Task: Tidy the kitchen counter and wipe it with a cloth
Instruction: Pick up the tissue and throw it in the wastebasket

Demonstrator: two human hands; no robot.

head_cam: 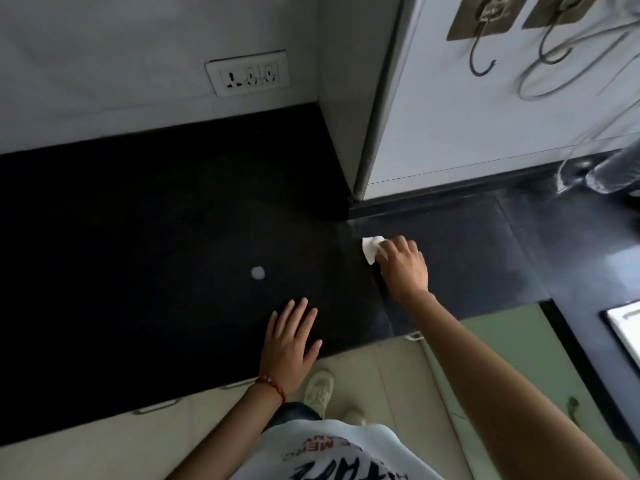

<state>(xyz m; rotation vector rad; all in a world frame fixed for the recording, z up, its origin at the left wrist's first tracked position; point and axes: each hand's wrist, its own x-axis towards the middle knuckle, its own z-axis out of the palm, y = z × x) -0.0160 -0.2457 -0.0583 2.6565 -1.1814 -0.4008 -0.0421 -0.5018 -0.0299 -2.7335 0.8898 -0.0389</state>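
Black stone counter (138, 220), head view: right hand (405, 268) bunches the white cloth (372, 249) under curled fingers, right of centre near the wall corner. Left hand (291, 344) lies flat, fingers straight, at the near edge. Risks: pale spot (258, 272) left of the cloth gets missed; the small wad likely smears.

**One head-worn view, looking steeply down**

The single wide-angle camera sits on the person's head, facing forward and steeply down over the black tabletop (138, 220) corner. It stands close: both forearms reach in from the bottom edge, with the tiled wall (138, 64) bending across the top.
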